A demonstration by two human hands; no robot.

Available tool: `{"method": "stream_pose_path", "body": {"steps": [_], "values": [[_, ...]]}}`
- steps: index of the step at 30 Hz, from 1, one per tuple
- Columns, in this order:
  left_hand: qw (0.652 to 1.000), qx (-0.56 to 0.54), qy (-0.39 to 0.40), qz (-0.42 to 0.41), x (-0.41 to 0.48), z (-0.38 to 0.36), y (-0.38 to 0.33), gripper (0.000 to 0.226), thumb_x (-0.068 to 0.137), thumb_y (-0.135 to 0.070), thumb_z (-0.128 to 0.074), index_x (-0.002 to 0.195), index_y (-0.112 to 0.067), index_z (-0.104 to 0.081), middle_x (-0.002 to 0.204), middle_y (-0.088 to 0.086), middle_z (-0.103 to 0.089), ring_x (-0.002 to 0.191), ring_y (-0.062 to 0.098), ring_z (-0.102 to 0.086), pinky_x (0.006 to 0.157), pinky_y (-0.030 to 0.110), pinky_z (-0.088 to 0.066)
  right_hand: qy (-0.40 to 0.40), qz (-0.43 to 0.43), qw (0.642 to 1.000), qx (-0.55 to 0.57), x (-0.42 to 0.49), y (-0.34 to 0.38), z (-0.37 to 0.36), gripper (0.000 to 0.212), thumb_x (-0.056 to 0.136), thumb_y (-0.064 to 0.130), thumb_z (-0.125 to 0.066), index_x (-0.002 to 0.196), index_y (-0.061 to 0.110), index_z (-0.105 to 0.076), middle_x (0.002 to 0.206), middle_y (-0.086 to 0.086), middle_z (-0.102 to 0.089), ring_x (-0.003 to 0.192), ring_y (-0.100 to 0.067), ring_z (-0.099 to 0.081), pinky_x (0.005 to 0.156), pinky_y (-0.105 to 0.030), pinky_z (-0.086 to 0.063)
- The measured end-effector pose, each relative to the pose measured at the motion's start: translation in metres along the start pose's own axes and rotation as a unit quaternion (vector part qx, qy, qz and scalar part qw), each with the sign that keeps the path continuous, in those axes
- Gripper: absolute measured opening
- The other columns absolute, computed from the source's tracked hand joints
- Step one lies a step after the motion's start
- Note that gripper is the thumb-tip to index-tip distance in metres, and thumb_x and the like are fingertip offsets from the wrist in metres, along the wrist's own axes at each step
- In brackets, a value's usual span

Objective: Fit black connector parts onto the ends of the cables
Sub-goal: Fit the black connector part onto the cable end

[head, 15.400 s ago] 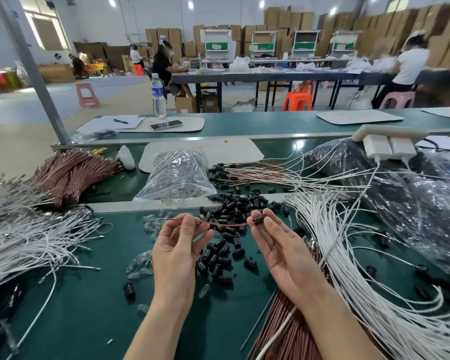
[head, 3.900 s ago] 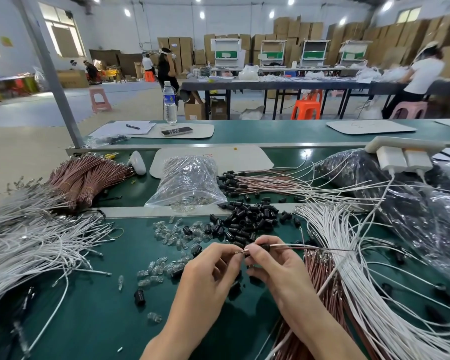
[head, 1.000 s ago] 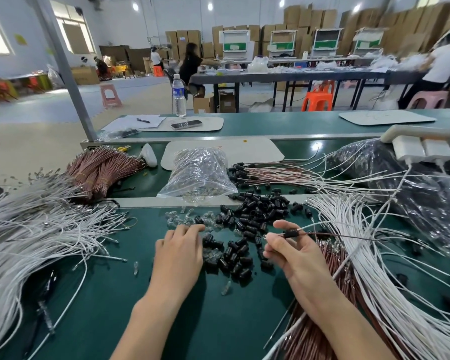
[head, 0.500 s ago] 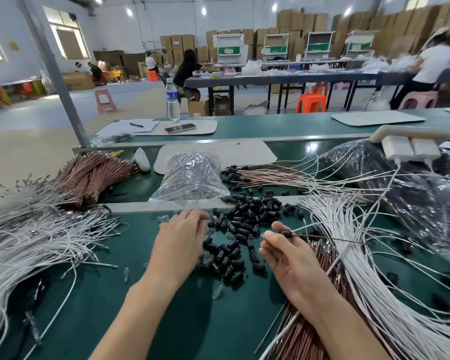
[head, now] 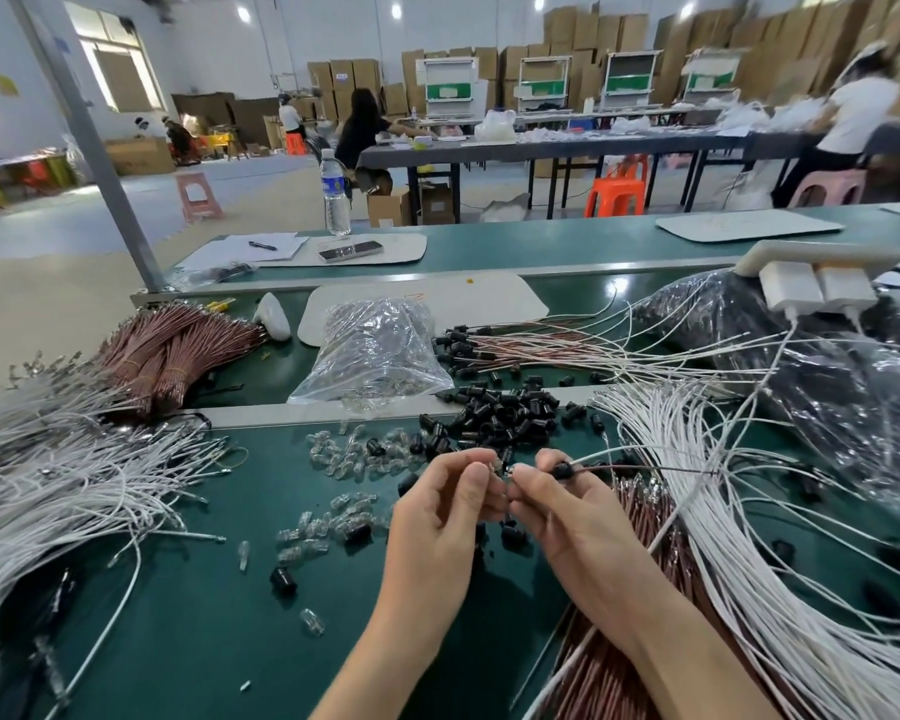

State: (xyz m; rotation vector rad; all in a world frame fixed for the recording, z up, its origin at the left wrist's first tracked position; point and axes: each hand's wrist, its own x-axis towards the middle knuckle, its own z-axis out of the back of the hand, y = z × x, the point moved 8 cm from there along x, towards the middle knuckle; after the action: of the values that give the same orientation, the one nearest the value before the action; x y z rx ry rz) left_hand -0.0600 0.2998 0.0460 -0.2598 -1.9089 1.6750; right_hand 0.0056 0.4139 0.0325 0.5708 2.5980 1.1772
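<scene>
Black connector part threaded on a thin brown cable, held just above the green desk, in front of the loose pile of black connector parts. Grip of the right hand closed, thumb and forefinger pinching part and cable together. Grip of the left hand closed likewise on a small pale piece at the cable's tip, too small to name with certainty. Fingertips of both hands almost touching. Step in hand, by judgement: mating the end piece with the black part. For a clean fit: hold the cable close behind its tip against bending, line both pieces along one axis, push straight without twisting, then tug lightly to check the seat. Likely faults: a slack cable buckling, or a small piece slipping into the clutter below. Just left of the hands, scattered clear bulb-like pieces. Beyond, at mid-desk, a clear plastic bag lying on its side, filled with similar clear pieces, a few loose at its near edge. At far right, a large dark plastic bag, contents not discernible through the film. Fitted cables laid bare on the desk behind the pile; white cables fanned at right.
</scene>
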Motion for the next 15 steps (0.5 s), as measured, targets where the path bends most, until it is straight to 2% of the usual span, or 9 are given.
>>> {"method": "stream_pose_path", "body": {"steps": [6,15], "values": [[1.0,-0.018,0.011,0.013,-0.0009,-0.0022,0.0068,0.024,0.096,-0.031,-0.057,0.111,-0.017,-0.07,0.091,0.007,-0.077,0.088,0.023,-0.074,0.081,0.033,-0.061,0.0,0.005,1.0,-0.016,0.0003,0.0008,0.0006,0.014,0.078,0.008,-0.073,0.072,0.021,-0.07,0.083,-0.018,-0.071,0.073,-0.018,-0.072,0.063,-0.019,-0.058],[0.998,-0.062,0.009,0.032,-0.0024,-0.0017,0.0083,0.024,0.094,-0.031,-0.058,0.109,-0.018,-0.071,0.088,0.004,-0.075,0.089,0.022,-0.074,0.079,0.029,-0.061,0.003,0.018,1.0,-0.023,0.0006,0.0016,0.0002,0.013,0.078,0.008,-0.073,0.072,0.02,-0.069,0.073,-0.01,-0.067,0.068,-0.013,-0.069,0.062,-0.018,-0.056]]}}
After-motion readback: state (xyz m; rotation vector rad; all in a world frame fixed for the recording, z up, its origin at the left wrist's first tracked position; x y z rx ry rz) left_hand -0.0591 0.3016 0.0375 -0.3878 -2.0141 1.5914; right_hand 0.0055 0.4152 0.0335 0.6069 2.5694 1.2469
